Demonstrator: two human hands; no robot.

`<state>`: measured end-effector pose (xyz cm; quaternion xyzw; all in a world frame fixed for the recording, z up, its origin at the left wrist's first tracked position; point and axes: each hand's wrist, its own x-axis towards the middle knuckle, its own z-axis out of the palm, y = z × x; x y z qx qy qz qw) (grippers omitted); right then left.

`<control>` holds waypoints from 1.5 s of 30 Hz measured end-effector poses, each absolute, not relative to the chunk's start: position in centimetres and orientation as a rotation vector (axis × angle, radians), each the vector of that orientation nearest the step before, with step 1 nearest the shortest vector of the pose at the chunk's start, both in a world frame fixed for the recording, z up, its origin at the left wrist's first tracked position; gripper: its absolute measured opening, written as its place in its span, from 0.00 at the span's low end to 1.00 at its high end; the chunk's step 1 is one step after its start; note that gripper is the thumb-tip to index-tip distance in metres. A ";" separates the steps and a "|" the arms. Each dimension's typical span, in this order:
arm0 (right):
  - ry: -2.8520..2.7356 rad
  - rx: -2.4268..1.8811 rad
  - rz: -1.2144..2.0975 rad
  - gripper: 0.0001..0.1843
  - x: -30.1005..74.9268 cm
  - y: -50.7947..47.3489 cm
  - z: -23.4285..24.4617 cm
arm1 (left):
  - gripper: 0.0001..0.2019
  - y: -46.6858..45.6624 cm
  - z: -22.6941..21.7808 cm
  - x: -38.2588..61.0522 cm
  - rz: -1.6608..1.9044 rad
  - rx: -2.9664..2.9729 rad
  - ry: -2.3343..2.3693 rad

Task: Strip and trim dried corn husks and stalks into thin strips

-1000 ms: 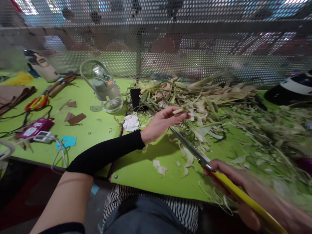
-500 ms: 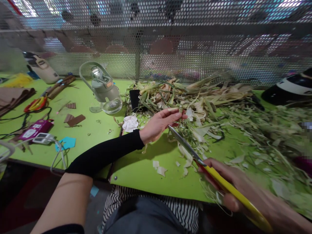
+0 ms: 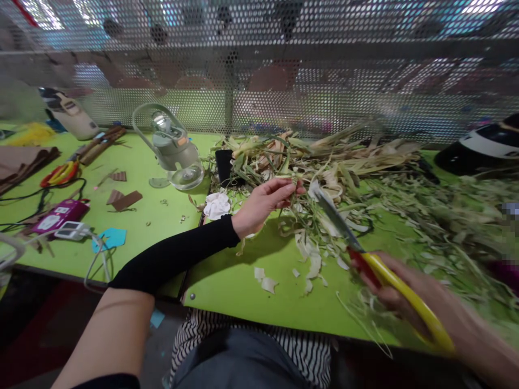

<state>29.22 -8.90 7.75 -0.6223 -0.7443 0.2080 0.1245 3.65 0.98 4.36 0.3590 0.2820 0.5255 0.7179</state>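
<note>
My left hand point(image 3: 265, 202), below a black sleeve, pinches a thin piece of dried plant husk point(image 3: 295, 181) between thumb and fingers. Its exact shape blends into the scraps behind it. My right hand point(image 3: 399, 294) is wrapped round the scissors point(image 3: 391, 275), which have yellow and red handles. Their metal blades look closed and point up and left, a short way right of my left hand and apart from it. Pale husk shavings point(image 3: 310, 256) lie on the green table point(image 3: 243, 286) under both hands.
A heap of dried husks point(image 3: 344, 154) spreads along the back and right. Behind it rises a perforated metal screen point(image 3: 251, 102). A clear bottle point(image 3: 184, 173), black phone-like object point(image 3: 224, 166), crumpled tissue point(image 3: 217, 205), purple box point(image 3: 59, 216) and second scissors point(image 3: 60, 174) are on the left.
The scissors in my right hand have moved right, away from my left hand. My left hand has shifted slightly left, still pinching the husk piece.
</note>
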 end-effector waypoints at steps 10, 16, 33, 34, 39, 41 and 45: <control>-2.066 -2.299 0.090 0.22 34.7 -5.1 6.1 | 0.05 2.8 5.6 2.4 1.194 0.647 0.684; -2.115 -1.928 0.018 0.25 31.4 -4.2 7.3 | 0.04 3.5 6.5 2.6 1.218 0.625 0.691; -2.130 -1.945 0.156 0.23 37.1 -2.6 3.5 | 0.04 4.8 12.4 3.0 1.319 0.955 0.580; -2.128 -1.937 0.215 0.22 37.8 -2.8 3.0 | 0.03 5.1 12.6 3.0 1.332 0.967 0.562; -2.121 -1.950 0.238 0.24 38.4 -2.2 2.1 | 0.02 5.3 13.0 3.2 1.309 0.980 0.544; -2.140 -1.937 0.193 0.24 37.6 -1.6 2.6 | 0.02 5.2 13.0 3.1 1.301 0.977 0.551; -2.139 -1.857 0.137 0.24 34.7 -1.0 4.0 | 0.06 5.5 13.2 2.9 1.320 0.970 0.574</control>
